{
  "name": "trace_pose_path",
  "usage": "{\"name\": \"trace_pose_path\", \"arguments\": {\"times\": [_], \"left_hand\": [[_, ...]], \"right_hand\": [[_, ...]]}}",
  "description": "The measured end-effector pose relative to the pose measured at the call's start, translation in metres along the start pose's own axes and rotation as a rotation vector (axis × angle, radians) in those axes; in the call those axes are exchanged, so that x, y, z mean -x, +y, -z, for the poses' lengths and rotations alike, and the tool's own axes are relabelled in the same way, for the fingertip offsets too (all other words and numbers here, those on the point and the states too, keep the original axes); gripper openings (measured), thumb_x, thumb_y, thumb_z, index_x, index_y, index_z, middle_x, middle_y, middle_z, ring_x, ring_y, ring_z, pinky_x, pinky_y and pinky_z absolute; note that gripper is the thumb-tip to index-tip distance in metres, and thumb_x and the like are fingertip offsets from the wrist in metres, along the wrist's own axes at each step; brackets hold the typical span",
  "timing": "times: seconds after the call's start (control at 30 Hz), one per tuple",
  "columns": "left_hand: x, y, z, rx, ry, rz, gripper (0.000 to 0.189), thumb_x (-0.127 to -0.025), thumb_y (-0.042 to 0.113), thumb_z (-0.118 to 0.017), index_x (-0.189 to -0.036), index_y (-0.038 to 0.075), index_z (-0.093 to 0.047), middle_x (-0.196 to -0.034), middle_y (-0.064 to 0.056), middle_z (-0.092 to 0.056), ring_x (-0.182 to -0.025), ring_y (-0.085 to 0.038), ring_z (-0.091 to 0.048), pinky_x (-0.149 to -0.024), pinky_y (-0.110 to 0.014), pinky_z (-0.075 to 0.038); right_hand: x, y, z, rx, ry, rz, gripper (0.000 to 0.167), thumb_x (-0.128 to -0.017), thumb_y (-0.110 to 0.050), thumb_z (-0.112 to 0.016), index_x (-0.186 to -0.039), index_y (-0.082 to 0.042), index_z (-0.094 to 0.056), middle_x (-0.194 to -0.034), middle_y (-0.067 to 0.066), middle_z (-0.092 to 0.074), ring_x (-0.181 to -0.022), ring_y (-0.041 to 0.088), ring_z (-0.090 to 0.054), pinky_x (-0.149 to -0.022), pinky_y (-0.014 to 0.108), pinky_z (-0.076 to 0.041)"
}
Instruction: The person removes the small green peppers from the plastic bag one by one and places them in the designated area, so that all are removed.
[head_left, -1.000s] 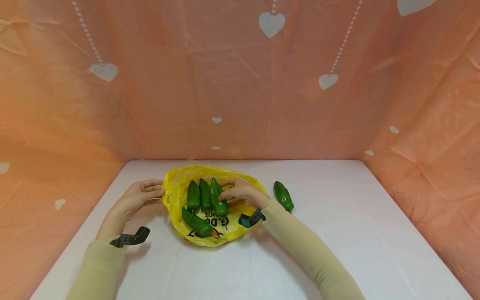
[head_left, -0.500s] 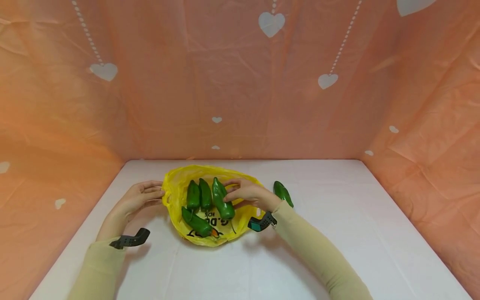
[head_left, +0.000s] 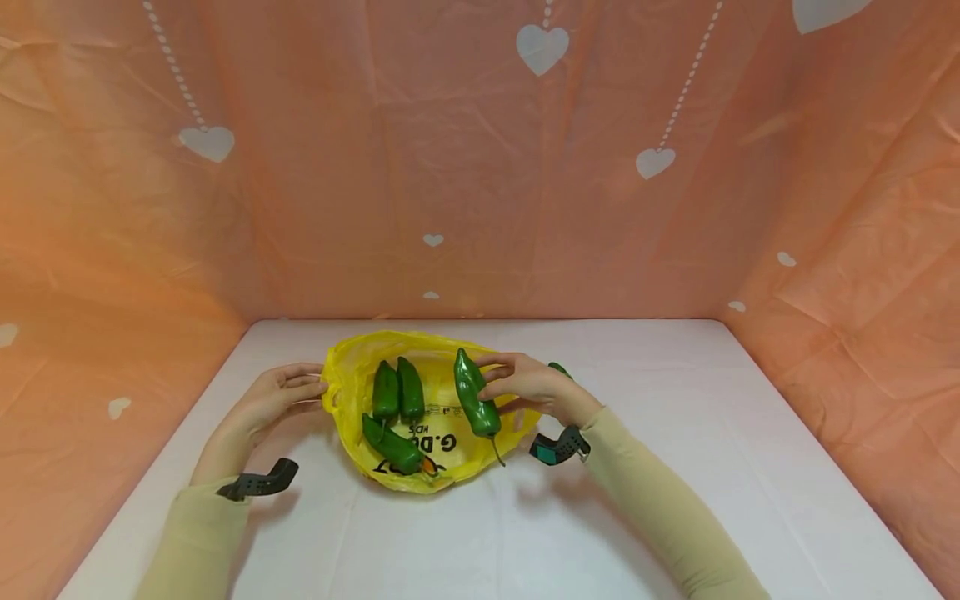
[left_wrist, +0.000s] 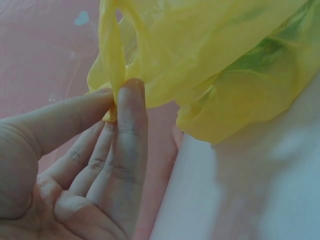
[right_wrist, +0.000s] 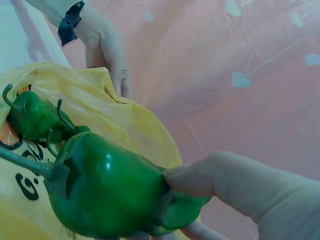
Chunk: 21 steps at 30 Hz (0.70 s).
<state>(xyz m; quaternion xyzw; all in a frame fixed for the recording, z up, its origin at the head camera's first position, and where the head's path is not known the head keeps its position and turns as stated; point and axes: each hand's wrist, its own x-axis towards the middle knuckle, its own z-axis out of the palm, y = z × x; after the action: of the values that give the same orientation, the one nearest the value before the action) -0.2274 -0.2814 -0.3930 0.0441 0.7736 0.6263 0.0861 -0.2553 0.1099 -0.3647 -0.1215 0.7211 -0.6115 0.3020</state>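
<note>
My left hand [head_left: 277, 400] pinches the left edge of a yellow plastic bag [head_left: 442, 346] that lies wide open; in the left wrist view the thumb and forefinger [left_wrist: 131, 130] squeeze its handle. Over the bag's right side, my right hand [head_left: 536, 385] holds a green pepper [head_left: 476, 396] between thumb and fingers, stem end toward me. The right wrist view shows the thumb on the side of this pepper [right_wrist: 110, 185]. Inside the bag lie two upright green peppers [head_left: 386, 392] side by side, with another green pepper [head_left: 393, 446] slanting below them on the printed plastic.
Right of the bag, one more green pepper [head_left: 558, 368] sits on the white table [head_left: 675, 433], mostly hidden behind my right hand. Orange cloth with white hearts [head_left: 480, 183] walls the table at the back and both sides.
My right hand has lifted the pepper from beside the two upright ones and moved right with it, toward the bag's right rim. The left hand keeps its place on the bag.
</note>
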Motion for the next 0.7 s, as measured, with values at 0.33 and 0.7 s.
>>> {"name": "trace_pose_path", "arguments": {"times": [0.33, 0.7], "left_hand": [[-0.001, 0.001, 0.000, 0.040, 0.000, -0.005, 0.049, -0.094, 0.007, -0.060, -0.134, -0.014, -0.040, -0.097, 0.006, -0.068, -0.087, -0.010, -0.066, -0.079, -0.027, -0.056], [-0.003, 0.004, -0.002, 0.059, -0.011, 0.010, 0.049, -0.094, 0.008, -0.061, -0.134, -0.014, -0.040, -0.099, 0.005, -0.069, -0.088, -0.011, -0.066, -0.080, -0.029, -0.056]], "right_hand": [[0.026, 0.005, 0.032, -0.058, 0.064, 0.017, 0.061, -0.083, -0.003, -0.070, -0.139, -0.006, -0.044, -0.121, 0.019, -0.057, -0.095, 0.028, -0.063, -0.084, 0.048, -0.055], [0.051, 0.014, 0.070, -0.058, 0.139, 0.043, 0.064, -0.086, -0.003, -0.068, -0.143, -0.003, -0.037, -0.123, 0.019, -0.057, -0.096, 0.027, -0.062, -0.086, 0.047, -0.053]]}}
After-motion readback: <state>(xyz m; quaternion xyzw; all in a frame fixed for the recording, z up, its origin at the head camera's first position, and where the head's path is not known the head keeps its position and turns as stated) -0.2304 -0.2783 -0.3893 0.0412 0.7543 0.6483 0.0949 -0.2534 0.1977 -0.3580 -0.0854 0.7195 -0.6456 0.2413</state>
